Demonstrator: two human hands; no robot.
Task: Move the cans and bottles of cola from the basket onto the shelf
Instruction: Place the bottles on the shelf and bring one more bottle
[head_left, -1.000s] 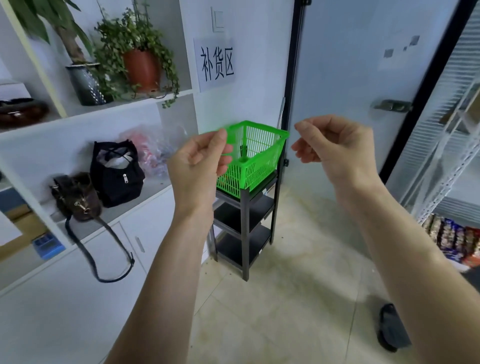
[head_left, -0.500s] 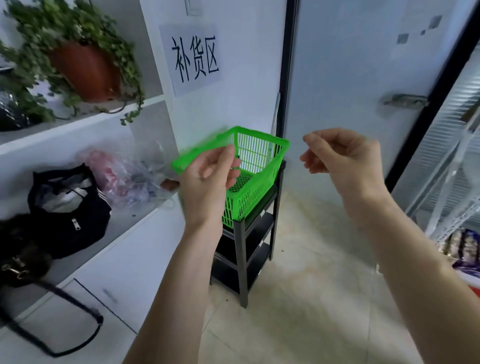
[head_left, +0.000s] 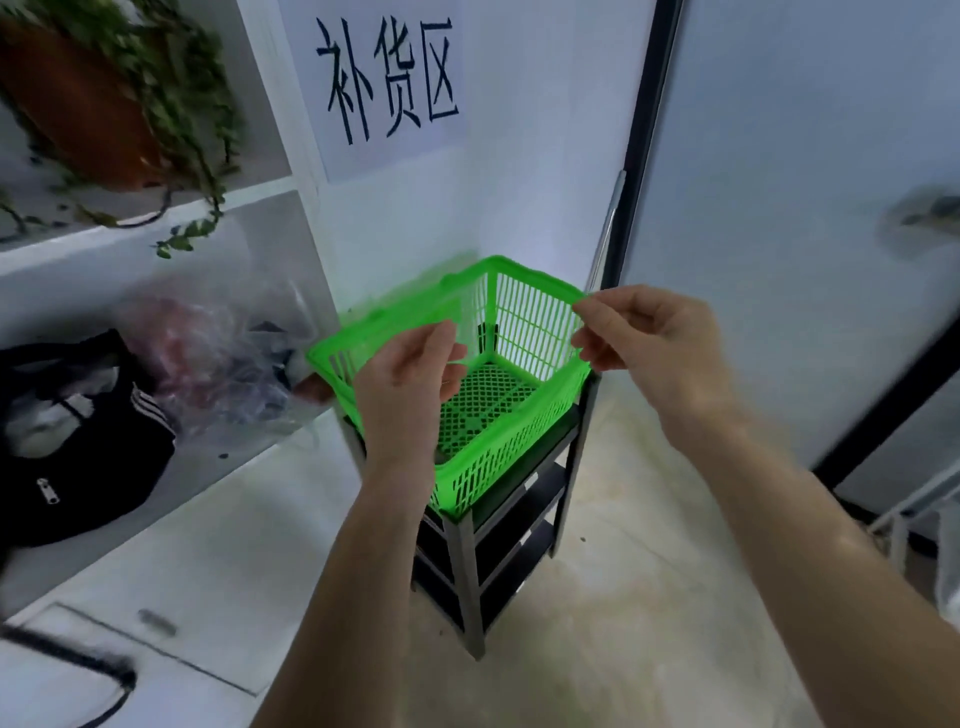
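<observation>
Hovering over the green basket (head_left: 498, 415), left hand (head_left: 405, 384) and right hand (head_left: 649, 343), fingers loosely curled, nothing visibly gripped.

Green slatted basket (head_left: 511, 415) atop rack (head_left: 470, 561)

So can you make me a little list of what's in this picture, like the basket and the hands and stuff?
basket: green basket, nothing visible inside, no cans or bottles
basket sits on: top of small black rack
left hand: fingers curled, in front of basket's near-left rim; contact unclear
right hand: fingers curled at basket's right rim; contact unclear
wall: sign with large dark characters
white shelves: potted plant, black bag, plastic bag
</observation>
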